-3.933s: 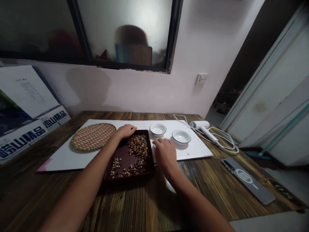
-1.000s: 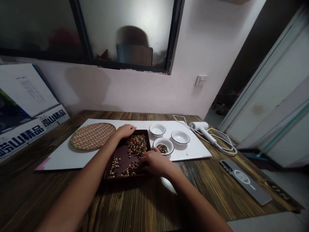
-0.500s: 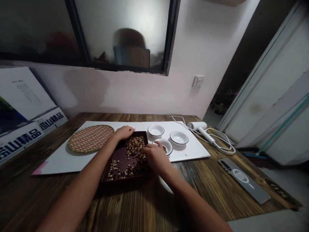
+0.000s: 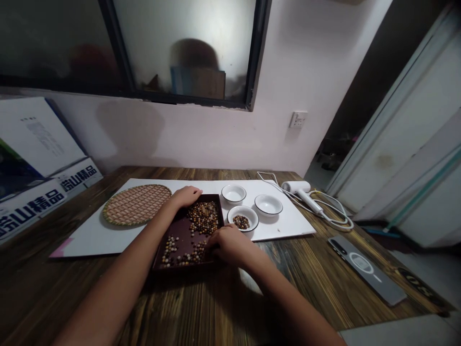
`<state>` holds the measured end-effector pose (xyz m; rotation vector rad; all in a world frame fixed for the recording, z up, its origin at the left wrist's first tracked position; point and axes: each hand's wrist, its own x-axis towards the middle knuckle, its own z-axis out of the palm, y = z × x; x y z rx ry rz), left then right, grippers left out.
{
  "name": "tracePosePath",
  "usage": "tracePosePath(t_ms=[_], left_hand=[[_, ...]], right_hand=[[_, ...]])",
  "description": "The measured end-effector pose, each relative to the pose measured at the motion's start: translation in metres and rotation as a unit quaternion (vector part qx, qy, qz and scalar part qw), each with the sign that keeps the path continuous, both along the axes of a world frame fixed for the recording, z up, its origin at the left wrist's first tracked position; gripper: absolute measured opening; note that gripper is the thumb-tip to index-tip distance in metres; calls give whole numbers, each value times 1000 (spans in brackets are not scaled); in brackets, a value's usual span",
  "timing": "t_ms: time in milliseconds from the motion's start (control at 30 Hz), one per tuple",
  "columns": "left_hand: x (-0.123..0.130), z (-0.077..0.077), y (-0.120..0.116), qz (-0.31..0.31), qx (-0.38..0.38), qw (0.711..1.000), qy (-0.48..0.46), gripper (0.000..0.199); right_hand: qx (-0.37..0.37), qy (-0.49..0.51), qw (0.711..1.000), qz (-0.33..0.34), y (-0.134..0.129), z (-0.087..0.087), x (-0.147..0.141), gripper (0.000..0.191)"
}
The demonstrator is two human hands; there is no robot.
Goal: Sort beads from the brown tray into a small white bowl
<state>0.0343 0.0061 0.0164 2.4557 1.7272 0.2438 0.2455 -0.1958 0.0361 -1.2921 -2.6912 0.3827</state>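
The left hand (image 4: 186,196) rests with fingers loosely open on the rim of a dark tray (image 4: 179,229) of brown beads (image 4: 203,217). The right hand (image 4: 230,246) curls over beads, any hold hidden, near a white bowl (image 4: 252,218) of beads and 2 more white bowls (image 4: 268,198).

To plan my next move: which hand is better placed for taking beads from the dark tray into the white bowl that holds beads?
Right, probably. The right hand is inside the dark tray near the beads, close to the white bowl. The left hand rests on the tray's far edge, farther from that bowl.
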Motion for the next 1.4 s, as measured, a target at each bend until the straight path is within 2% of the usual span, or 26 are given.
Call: tracePosePath(t_ms=[200,300,433,567,600,667,767,833,900,1067,1200,1300,1400], left_hand=[[0,0,0,-12,11,1000,0,51],[0,-1,0,-11,10,1000,-1,50],[0,-1,1,-6,3,1000,-3,49],[0,0,2,-6,1,1000,3,49],[0,0,1,-8,2,1000,1,50],[0,0,1,-13,5,1000,-4,50],[0,0,-1,-11,7,1000,-6,50],[0,1,-1,-6,5,1000,-1,50],[0,1,-1,-3,5,1000,2,50],[0,0,0,-3,7,1000,5,51],[0,1,-1,-5,12,1000,3,52],[1,2,-2,-12,10,1000,0,52],[1,2,-2,-12,7,1000,-3,52]], right_hand=[[-14,-22,1000,-10,-2,4,-3,22],[33,-2,999,-23,-1,4,-4,18],[157,8,980,-125,1,2,-1,19],[210,6,951,-228,0,1,3,22],[212,21,951,-225,0,1,3,23],[197,57,965,-166,-1,0,3,25],[101,56,993,-23,-1,-2,0,23],[35,32,999,20,-1,-3,0,19],[6,15,1000,20,0,-3,-1,18],[-13,-8,1000,6,0,-1,-2,27],[-22,-14,1000,9,2,-5,-3,24],[12,21,999,25,3,-6,-4,22],[82,53,995,-14,4,-5,-2,24]])
